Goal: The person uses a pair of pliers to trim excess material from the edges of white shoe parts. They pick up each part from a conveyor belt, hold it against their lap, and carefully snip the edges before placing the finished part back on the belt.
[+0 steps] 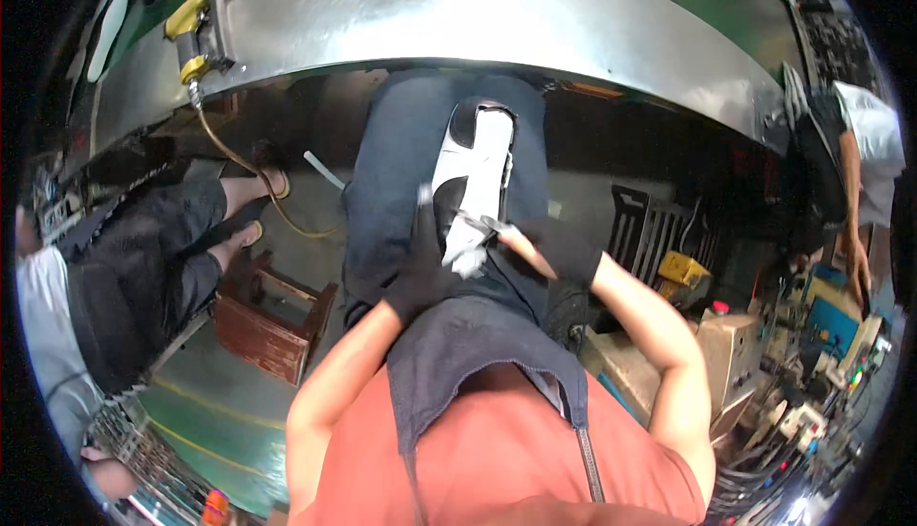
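Note:
A white and black shoe (pixel 480 165) lies lengthwise on my lap, toe pointing away from me. My left hand (pixel 420 273), in a black glove, grips its near end from the left. My right hand (pixel 543 247), in a black fingerless glove, pinches the same end from the right, the bare fingers touching the white part. A thin dark piece sticks out between the two hands; I cannot tell what it is. I wear dark trousers, a dark apron and an orange shirt.
A curved shiny metal table edge (pixel 497 20) runs across the top, with a yellow fitting (pixel 189 41) and a hose. A reddish wooden stool (pixel 272 321) stands left of my legs. One person sits at the left (pixel 143 258); another stands at the right (pixel 864 144). Boxes and machine parts crowd the lower right.

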`<action>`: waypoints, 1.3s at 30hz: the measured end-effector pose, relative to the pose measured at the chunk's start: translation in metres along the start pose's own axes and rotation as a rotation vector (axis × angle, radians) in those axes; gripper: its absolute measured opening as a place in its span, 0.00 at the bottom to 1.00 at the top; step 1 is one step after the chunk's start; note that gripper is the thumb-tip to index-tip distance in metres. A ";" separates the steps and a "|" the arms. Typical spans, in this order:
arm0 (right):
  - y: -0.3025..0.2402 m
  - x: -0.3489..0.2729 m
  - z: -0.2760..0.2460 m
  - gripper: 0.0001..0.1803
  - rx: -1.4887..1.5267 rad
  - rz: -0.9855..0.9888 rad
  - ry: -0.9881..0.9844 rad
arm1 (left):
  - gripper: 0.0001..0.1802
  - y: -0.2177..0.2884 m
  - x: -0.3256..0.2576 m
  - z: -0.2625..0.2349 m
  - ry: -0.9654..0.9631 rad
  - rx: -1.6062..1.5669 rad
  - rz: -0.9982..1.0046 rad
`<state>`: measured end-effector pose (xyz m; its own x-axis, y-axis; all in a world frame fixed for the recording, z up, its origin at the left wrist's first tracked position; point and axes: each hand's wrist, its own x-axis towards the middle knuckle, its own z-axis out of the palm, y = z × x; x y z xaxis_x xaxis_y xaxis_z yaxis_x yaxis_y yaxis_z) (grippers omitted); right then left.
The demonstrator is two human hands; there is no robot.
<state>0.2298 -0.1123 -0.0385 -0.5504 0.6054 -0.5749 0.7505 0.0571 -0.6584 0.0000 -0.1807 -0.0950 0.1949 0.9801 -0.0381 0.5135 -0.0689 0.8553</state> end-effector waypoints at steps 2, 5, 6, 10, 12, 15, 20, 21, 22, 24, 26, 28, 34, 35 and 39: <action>0.002 -0.019 0.017 0.22 0.154 0.036 0.004 | 0.53 0.019 -0.028 -0.009 -0.042 -0.180 -0.262; 0.008 -0.035 0.024 0.24 0.371 0.245 -0.107 | 0.30 0.031 0.004 -0.037 -0.199 -0.707 -0.676; 0.020 -0.038 0.025 0.24 0.401 0.216 -0.120 | 0.29 0.049 0.025 -0.056 -0.290 -0.696 -0.927; 0.003 -0.039 -0.002 0.23 0.324 0.133 -0.149 | 0.26 0.018 0.030 -0.029 -0.220 -0.821 -0.772; -0.020 -0.030 -0.018 0.23 0.190 0.055 -0.108 | 0.25 0.004 0.025 -0.017 -0.189 -0.856 -0.686; -0.050 -0.023 -0.024 0.21 -0.098 0.028 -0.054 | 0.23 0.001 0.022 -0.013 -0.198 -0.865 -0.646; -0.008 -0.016 0.016 0.17 -0.174 0.016 0.109 | 0.20 0.003 0.025 -0.001 -0.123 -0.787 -0.462; -0.008 -0.016 0.020 0.16 -0.145 -0.037 0.154 | 0.18 -0.001 0.027 0.003 -0.099 -0.876 -0.514; -0.009 -0.015 0.021 0.15 -0.115 -0.091 0.199 | 0.19 -0.003 0.026 0.006 -0.071 -0.828 -0.490; -0.001 -0.024 -0.003 0.15 0.017 -0.053 -0.022 | 0.22 0.000 0.025 0.008 -0.033 -0.730 -0.447; -0.020 -0.029 -0.043 0.15 0.031 0.080 -0.225 | 0.28 -0.005 0.025 0.009 -0.060 -0.652 -0.460; -0.054 -0.032 -0.069 0.16 -0.127 0.097 -0.227 | 0.30 0.006 0.034 0.005 -0.002 -0.631 -0.444; -0.083 -0.010 -0.043 0.20 0.024 -0.335 0.078 | 0.41 0.010 0.037 -0.005 -0.053 -0.678 -0.153; -0.065 -0.009 -0.032 0.19 0.036 -0.214 0.065 | 0.42 0.007 0.031 -0.002 -0.067 -0.704 -0.184; -0.070 -0.028 -0.030 0.18 -0.251 -0.197 0.104 | 0.46 -0.012 0.014 0.018 0.029 -0.515 -0.095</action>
<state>0.2033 -0.1089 0.0386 -0.6631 0.6406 -0.3872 0.7073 0.3670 -0.6042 0.0123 -0.1694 -0.1150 0.1404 0.9829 -0.1195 0.0490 0.1137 0.9923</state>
